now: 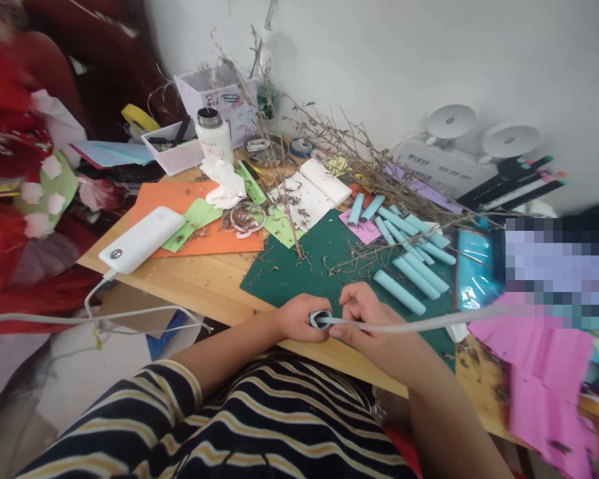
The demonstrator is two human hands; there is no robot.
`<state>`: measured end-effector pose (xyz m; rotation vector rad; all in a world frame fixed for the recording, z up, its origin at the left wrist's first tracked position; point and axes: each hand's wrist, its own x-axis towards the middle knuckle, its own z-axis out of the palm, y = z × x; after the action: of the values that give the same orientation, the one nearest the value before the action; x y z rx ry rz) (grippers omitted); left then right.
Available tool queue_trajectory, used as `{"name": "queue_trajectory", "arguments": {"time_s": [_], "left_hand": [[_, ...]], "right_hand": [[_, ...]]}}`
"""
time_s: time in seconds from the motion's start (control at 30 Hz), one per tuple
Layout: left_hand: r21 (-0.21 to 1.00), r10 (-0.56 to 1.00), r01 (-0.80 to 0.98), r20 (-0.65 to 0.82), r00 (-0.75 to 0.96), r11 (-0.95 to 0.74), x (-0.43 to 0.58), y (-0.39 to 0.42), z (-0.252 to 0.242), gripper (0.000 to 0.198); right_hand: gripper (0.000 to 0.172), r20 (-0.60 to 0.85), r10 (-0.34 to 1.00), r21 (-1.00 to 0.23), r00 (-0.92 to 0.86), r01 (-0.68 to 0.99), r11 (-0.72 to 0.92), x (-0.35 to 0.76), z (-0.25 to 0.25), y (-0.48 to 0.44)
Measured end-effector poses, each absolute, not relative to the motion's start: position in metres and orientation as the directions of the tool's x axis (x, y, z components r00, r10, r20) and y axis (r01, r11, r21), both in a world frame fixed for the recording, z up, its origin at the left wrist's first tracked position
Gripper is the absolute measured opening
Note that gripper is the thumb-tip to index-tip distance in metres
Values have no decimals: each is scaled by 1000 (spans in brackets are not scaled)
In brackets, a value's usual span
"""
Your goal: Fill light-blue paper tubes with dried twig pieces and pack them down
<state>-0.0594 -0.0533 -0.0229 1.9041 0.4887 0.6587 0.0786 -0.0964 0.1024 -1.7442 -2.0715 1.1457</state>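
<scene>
My left hand (302,318) is closed around a rolled light-blue paper tube (320,320), whose open end faces up toward me. Close to that end, my right hand (362,316) has its fingers curled and its thumb near the tube's rim. A pale strand crosses in front of the right fingers, so I cannot make out what they pinch. Both hands are over the front edge of a dark green cutting mat (324,266). On the mat's right side lie several more light-blue paper tubes (399,293), some of them piled up.
Dry twigs (349,140) spread over the wooden table's back. A white power bank (140,239) with a cable lies on orange paper (219,233) at left. Behind are a white bottle (213,140) and a white router (439,166). Pink crepe paper (539,359) hangs at right.
</scene>
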Motion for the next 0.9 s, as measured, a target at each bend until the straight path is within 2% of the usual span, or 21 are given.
{"name": "queue_trajectory", "arguments": {"time_s": [0.13,0.2,0.3,0.4,0.5,0.63,0.77,0.9], "left_hand": [[912,580,22,242,778,-410,-59,-53,-22,14],[908,592,31,246,768,-418,-58,-53,-21,14],[906,607,49,240,758,-420,-57,-54,-19,14],[905,603,62,228,764,-420,-57,-54,-17,11],[902,613,56,244,751,-428,-57,-55,-16,13],[892,614,44,272,741,-449,-57,-55,-16,15],[890,620,55,271,736,-453,-57,-55,-17,16],[892,615,64,255,746,-448,-57,-55,-18,17]], "right_hand": [[5,-330,843,-685,-424,723,95,82,107,-97],[8,-231,847,-742,-478,650,165,84,103,-97],[16,25,871,-770,-490,546,330,83,92,-97],[11,273,868,-605,-415,627,490,79,80,-99],[8,460,828,-440,-321,728,527,77,71,-101],[8,515,799,-396,-311,740,544,79,65,-104],[14,568,763,-441,-308,669,598,81,62,-107],[13,569,751,-410,-335,676,612,79,61,-107]]}}
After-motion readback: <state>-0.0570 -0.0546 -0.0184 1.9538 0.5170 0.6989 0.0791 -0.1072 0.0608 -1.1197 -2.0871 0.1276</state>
